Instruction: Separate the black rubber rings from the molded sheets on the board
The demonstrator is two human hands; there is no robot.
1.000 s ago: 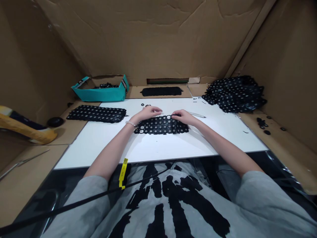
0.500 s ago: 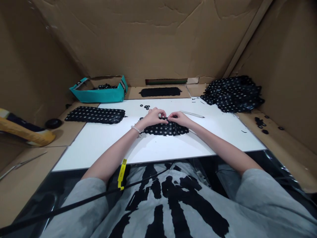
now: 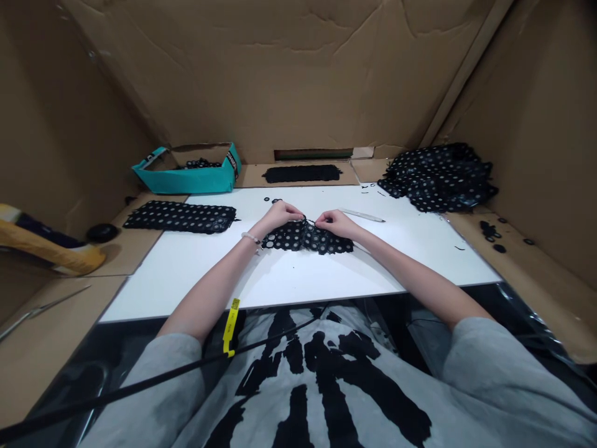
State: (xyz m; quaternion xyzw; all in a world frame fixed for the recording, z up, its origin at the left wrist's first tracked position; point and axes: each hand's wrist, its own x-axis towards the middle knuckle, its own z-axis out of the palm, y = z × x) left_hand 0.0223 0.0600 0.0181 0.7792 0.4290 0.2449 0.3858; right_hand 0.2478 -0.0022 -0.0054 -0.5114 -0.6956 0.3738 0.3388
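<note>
A black rubber sheet point(image 3: 290, 238) dotted with round holes lies on the white board point(image 3: 261, 274), creased near its middle. My left hand point(image 3: 282, 214) pinches its far edge between thumb and fingertips. Just to the right, my right hand point(image 3: 336, 222) pinches the same edge, and a thin dark strip seems to stretch between the fingertips. Beyond my left hand are small black rings point(image 3: 267, 199), partly hidden by it. A whitish pen-like tool point(image 3: 364, 215) rests behind my right hand.
A teal box point(image 3: 186, 182) holds black pieces. Dotted sheets lie left point(image 3: 181, 216) and piled right point(image 3: 438, 177); a dark strip point(image 3: 303, 173) lies at the back. Loose black pieces point(image 3: 489, 230) sit right. Tweezers point(image 3: 44, 308) and a yellow-and-navy object point(image 3: 56, 242) are left. Cardboard walls point(image 3: 298, 81) surround everything.
My left hand has shifted slightly left and closed to a narrower pinch, uncovering more of the sheet. The sheet's middle now shows a stronger crease. My right hand has barely moved.
</note>
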